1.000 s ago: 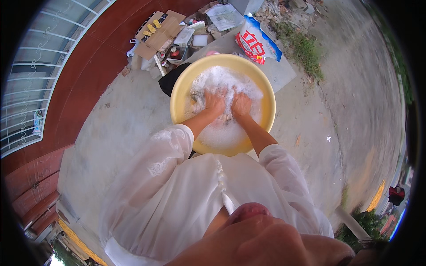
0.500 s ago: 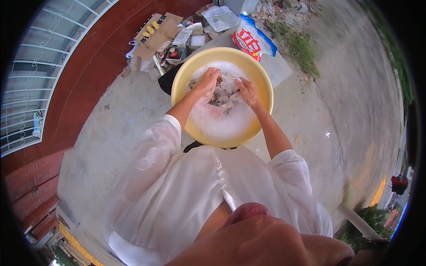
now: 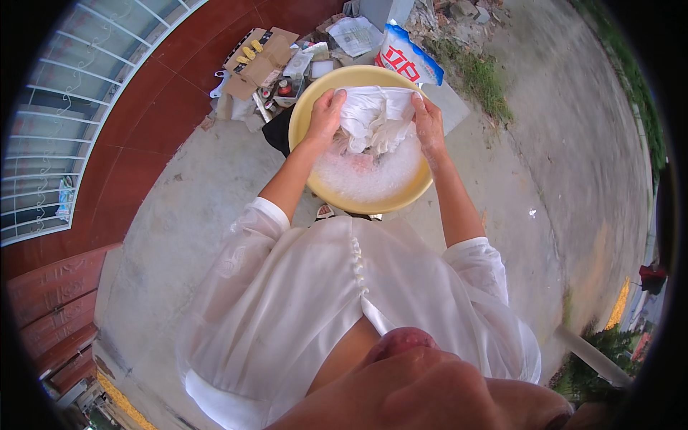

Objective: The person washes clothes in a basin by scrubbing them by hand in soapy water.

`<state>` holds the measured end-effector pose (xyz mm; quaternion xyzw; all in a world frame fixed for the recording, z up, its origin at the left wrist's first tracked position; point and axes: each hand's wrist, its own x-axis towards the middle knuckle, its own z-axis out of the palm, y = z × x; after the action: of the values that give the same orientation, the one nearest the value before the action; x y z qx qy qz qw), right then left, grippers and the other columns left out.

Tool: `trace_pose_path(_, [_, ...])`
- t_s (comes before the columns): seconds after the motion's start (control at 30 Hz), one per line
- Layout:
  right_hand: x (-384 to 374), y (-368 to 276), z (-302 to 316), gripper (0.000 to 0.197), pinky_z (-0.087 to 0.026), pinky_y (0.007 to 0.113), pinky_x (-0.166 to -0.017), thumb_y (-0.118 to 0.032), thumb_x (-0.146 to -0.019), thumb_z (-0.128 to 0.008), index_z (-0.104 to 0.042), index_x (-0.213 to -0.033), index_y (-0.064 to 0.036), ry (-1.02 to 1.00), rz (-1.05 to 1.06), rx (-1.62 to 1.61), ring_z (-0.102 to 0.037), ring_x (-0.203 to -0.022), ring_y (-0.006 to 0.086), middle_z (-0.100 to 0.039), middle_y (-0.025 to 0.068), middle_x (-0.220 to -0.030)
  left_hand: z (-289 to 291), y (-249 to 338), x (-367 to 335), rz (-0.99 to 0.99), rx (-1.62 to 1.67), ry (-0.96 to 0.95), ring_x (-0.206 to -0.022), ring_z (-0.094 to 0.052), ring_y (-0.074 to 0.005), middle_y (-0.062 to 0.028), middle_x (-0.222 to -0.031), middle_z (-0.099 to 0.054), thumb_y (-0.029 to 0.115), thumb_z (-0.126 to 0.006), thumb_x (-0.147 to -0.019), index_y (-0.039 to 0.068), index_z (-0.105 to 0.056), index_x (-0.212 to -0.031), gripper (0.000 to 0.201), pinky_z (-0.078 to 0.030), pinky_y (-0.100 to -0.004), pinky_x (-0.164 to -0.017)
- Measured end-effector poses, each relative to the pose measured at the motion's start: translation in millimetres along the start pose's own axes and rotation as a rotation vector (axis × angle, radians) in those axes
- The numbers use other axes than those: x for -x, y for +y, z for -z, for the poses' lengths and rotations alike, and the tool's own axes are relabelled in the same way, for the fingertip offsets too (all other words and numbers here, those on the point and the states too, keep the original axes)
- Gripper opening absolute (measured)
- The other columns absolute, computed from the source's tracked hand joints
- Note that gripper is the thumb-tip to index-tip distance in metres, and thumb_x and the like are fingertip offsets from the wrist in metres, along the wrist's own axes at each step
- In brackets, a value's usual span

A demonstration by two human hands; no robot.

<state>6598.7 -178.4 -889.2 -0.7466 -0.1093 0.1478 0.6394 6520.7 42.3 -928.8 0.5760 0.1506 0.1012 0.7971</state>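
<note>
A wet white cloth garment [image 3: 376,113] is stretched between my two hands above a round yellow basin [image 3: 301,122]. My left hand [image 3: 327,115] is closed on its left end, and my right hand [image 3: 428,122] grips the opposite end. The garment's lower folds hang toward the water. White suds [image 3: 369,175] cover the water in the near part of the basin, with a pinkish patch just under the cloth. What lies beneath the foam is hidden.
A blue, white and red plastic bag [image 3: 410,57] stands behind the basin's right side. Left of it are a cardboard box [image 3: 259,61] with yellow corn cobs, bottles and clutter. Rubble [image 3: 466,13] and a grass patch [image 3: 479,79] lie farther back. Concrete ground [image 3: 193,215] surrounds the basin.
My hands have moved apart and up, spreading the white garment that was bunched in the suds. A greyish cloth seen between them earlier is now mostly covered.
</note>
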Motion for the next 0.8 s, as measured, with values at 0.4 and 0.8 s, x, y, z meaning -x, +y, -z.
trace_pose_path(0.4, [-23.6,42.9,23.4,0.033,-0.046,0.028,-0.063,-0.028,-0.093,-0.058,-0.068,-0.106,0.0006,0.149,-0.018,0.017,-0.058,-0.067,0.0145,-0.066,0.0042,-0.08,44.0,25.5,-7.1,-0.064,-0.143,0.203,-0.065,-0.048,-0.0039,0.0038,-0.075,-0.059,0.021,-0.065,-0.09,0.003,-0.066,-0.089,0.018,-0.039,-0.0213,-0.059])
trace_pose_path(0.8, [20.7,88.7,-39.6,0.035,-0.05,0.037,-0.076,-0.029,-0.087,-0.066,-0.067,-0.098,0.0035,-0.25,-0.035,0.493,-0.066,-0.08,0.0263,-0.071,0.0136,-0.089,66.0,2.6,-16.8,0.043,0.009,0.218,-0.075,-0.055,-0.009,-0.0023,-0.084,-0.061,0.01,-0.062,-0.09,0.0,-0.063,-0.097,0.012,-0.045,-0.0235,-0.068])
